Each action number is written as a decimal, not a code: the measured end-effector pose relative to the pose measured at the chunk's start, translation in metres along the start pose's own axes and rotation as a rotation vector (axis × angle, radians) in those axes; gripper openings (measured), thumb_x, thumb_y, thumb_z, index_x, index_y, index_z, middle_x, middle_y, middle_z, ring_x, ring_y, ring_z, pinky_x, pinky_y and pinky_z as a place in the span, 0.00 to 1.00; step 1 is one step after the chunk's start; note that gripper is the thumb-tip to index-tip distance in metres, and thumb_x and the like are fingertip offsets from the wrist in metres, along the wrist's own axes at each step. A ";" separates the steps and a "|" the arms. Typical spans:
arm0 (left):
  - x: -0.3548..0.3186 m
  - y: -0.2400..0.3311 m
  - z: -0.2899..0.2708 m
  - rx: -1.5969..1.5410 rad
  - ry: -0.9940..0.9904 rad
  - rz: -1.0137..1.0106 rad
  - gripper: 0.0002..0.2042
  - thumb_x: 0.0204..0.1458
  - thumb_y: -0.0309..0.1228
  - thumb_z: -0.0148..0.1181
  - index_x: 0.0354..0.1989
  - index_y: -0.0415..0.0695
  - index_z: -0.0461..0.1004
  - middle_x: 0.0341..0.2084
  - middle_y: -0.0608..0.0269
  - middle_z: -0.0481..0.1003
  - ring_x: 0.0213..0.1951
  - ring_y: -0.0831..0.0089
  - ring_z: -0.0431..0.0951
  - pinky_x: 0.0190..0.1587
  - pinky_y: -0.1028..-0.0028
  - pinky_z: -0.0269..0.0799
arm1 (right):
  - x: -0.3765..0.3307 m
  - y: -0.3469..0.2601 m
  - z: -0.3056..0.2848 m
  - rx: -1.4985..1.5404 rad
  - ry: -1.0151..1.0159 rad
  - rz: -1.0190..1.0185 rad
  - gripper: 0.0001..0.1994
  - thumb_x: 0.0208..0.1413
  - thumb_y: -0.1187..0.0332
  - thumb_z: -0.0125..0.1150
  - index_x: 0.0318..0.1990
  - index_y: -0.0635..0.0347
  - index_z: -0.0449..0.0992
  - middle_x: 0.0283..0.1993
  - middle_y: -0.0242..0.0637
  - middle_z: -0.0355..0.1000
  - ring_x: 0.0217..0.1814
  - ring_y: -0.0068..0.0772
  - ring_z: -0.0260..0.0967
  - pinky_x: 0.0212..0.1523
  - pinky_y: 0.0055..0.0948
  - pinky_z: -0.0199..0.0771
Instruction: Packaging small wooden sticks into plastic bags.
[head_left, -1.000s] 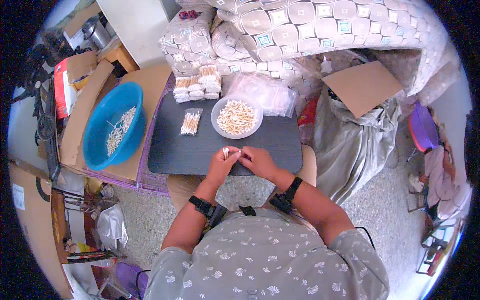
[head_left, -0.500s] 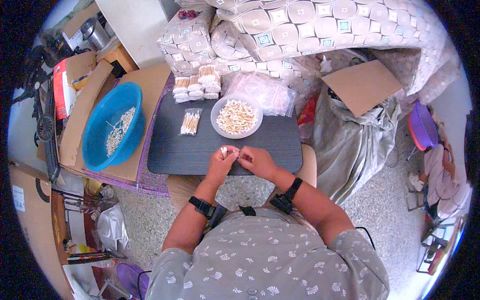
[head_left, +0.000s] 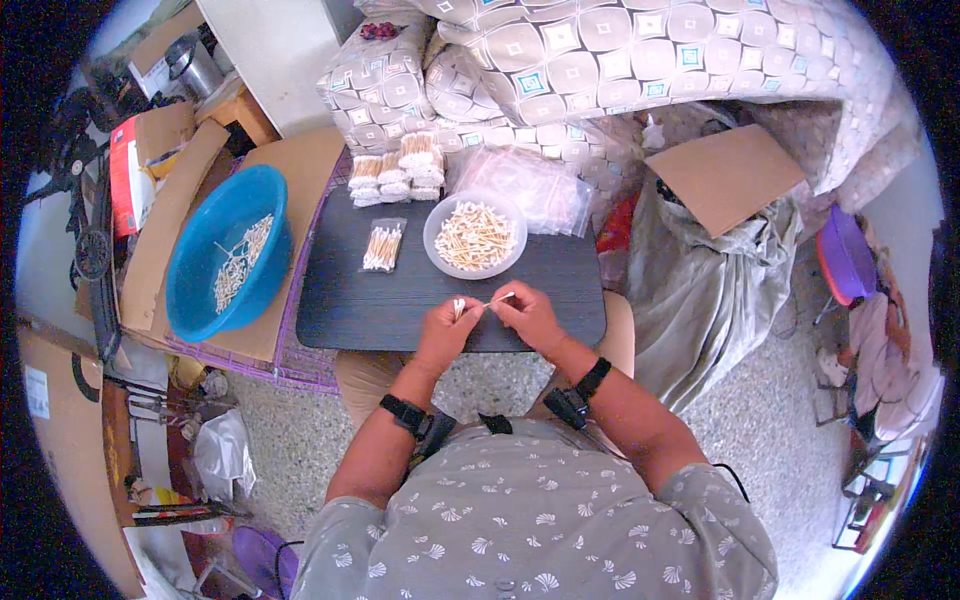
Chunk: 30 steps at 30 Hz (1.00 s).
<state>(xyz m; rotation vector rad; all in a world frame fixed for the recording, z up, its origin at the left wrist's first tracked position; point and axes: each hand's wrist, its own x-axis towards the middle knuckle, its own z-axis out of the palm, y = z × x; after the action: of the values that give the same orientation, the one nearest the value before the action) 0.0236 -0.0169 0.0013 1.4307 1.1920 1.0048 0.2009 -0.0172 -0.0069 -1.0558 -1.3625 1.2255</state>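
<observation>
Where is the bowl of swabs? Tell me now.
Just above the head view's centre, the bowl of swabs stands on the dark table, right of a filled packet and in front of the clear bags.

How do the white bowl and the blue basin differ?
The white bowl is smaller than the blue basin. The bowl stands on the dark table, the basin on cardboard. Swabs spread across the whole bowl; apparent swabs cover only part of the basin. Both look round and open-topped.
</observation>
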 end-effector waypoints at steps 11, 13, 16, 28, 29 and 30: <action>0.001 -0.004 -0.003 0.180 -0.115 0.040 0.07 0.53 0.33 0.59 0.30 0.42 0.74 0.18 0.75 0.69 0.24 0.85 0.64 0.24 0.78 0.62 | 0.000 -0.011 0.008 0.033 -0.057 -0.005 0.05 0.52 0.70 0.59 0.32 0.59 0.71 0.29 0.24 0.67 0.29 0.15 0.62 0.29 0.20 0.64; 0.002 -0.007 -0.001 0.086 -0.109 0.078 0.07 0.53 0.33 0.59 0.31 0.43 0.74 0.19 0.76 0.69 0.23 0.86 0.63 0.23 0.79 0.61 | 0.000 -0.012 0.008 -0.012 -0.061 -0.032 0.05 0.52 0.70 0.59 0.31 0.59 0.71 0.28 0.24 0.67 0.29 0.15 0.62 0.29 0.20 0.64; 0.001 -0.005 -0.006 -0.118 -0.099 -0.008 0.06 0.54 0.33 0.58 0.34 0.44 0.74 0.20 0.78 0.69 0.20 0.88 0.61 0.21 0.82 0.57 | 0.002 -0.015 0.010 -0.114 -0.021 -0.107 0.05 0.52 0.69 0.59 0.32 0.59 0.70 0.27 0.26 0.67 0.28 0.17 0.62 0.28 0.21 0.64; -0.001 0.040 -0.006 -0.332 -0.132 -0.075 0.11 0.57 0.32 0.53 0.46 0.44 0.74 0.24 0.78 0.71 0.21 0.92 0.61 0.21 0.86 0.55 | -0.004 -0.040 0.017 -0.387 -0.105 -0.120 0.06 0.53 0.69 0.57 0.35 0.60 0.69 0.28 0.43 0.72 0.27 0.36 0.71 0.28 0.34 0.69; -0.001 0.039 -0.006 -0.333 -0.124 -0.049 0.11 0.57 0.32 0.53 0.46 0.44 0.74 0.26 0.77 0.72 0.22 0.92 0.62 0.22 0.87 0.56 | -0.005 -0.045 0.020 -0.339 -0.102 -0.104 0.06 0.53 0.69 0.57 0.35 0.60 0.69 0.28 0.43 0.72 0.27 0.36 0.71 0.28 0.34 0.69; -0.002 0.038 -0.008 -0.334 -0.120 -0.048 0.11 0.57 0.32 0.53 0.46 0.44 0.74 0.26 0.77 0.72 0.22 0.92 0.62 0.22 0.87 0.56 | -0.006 -0.048 0.023 -0.290 -0.099 -0.088 0.06 0.52 0.70 0.57 0.35 0.60 0.69 0.29 0.43 0.73 0.27 0.36 0.71 0.29 0.34 0.69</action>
<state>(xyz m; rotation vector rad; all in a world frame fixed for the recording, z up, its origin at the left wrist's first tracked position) 0.0221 -0.0184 0.0397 1.1752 0.9177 1.0157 0.1797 -0.0314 0.0396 -1.1318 -1.6828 1.0471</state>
